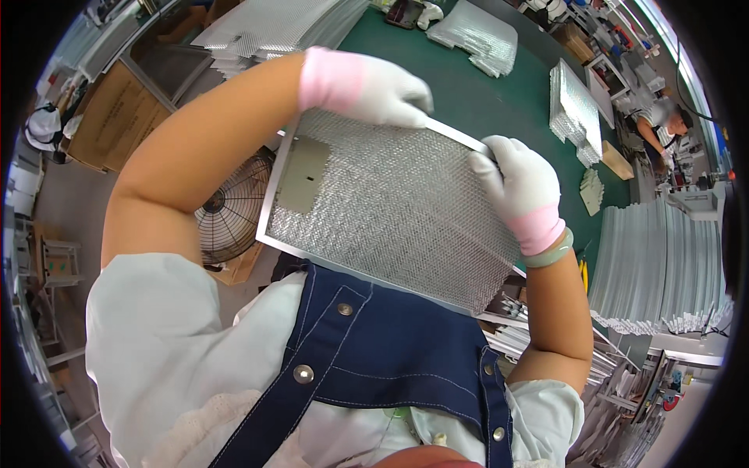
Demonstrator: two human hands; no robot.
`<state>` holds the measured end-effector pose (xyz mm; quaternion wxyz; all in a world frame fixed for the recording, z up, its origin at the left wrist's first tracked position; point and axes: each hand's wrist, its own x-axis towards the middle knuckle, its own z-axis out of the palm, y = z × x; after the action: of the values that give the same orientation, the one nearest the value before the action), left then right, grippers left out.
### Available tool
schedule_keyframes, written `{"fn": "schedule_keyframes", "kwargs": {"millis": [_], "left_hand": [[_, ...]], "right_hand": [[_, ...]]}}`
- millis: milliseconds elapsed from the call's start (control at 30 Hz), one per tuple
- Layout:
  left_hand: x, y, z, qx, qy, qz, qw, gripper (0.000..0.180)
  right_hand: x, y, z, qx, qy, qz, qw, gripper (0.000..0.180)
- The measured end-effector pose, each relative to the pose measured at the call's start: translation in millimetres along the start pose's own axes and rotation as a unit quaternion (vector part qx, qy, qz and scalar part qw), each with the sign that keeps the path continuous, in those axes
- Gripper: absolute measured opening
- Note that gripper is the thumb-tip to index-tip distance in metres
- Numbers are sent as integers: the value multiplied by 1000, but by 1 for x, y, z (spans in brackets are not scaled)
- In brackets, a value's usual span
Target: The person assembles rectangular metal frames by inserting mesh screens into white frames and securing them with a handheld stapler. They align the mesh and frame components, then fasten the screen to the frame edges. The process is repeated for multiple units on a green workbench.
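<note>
A rectangular silver mesh panel is tilted in front of my body, its near edge close to my dark blue apron. White metal frame strips edge its left, near and far sides; bare mesh shows along the right. A flat grey-beige plate with a small slot covers part of the panel's left end. My left hand, in a white glove with a pink cuff, is closed on the far frame strip. Gloved alike, my right hand pinches that strip near its right end.
The green table carries stacked mesh sheets at the far side and another stack at right. Long metal strips are piled farther right. A floor fan stands at left, near a cardboard box. Another person works at far right.
</note>
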<state>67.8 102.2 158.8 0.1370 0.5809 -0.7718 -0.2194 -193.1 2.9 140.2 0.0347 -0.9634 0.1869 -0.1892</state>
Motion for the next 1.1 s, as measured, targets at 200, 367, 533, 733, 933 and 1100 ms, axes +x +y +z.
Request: {"fn": "schedule_keyframes", "kwargs": {"millis": [200, 367, 533, 733, 933, 1100], "left_hand": [[-28, -6, 27, 167, 116, -32, 979, 33], [-26, -7, 39, 169, 130, -51, 976, 34], [-18, -8, 38, 169, 124, -3, 978, 32], [-30, -19, 30, 141, 99, 5, 985, 30], [-36, -29, 31, 127, 104, 7, 986, 28], [-33, -26, 39, 149, 92, -7, 984, 28]], "right_hand": [[9, 4, 12, 42, -21, 16, 999, 32], [20, -1, 18, 47, 14, -57, 997, 33], [35, -30, 25, 23, -27, -27, 999, 37], [43, -20, 29, 9, -111, 14, 994, 43], [51, -24, 34, 15, -105, -2, 994, 42], [42, -21, 48, -21, -11, -53, 998, 36]]}}
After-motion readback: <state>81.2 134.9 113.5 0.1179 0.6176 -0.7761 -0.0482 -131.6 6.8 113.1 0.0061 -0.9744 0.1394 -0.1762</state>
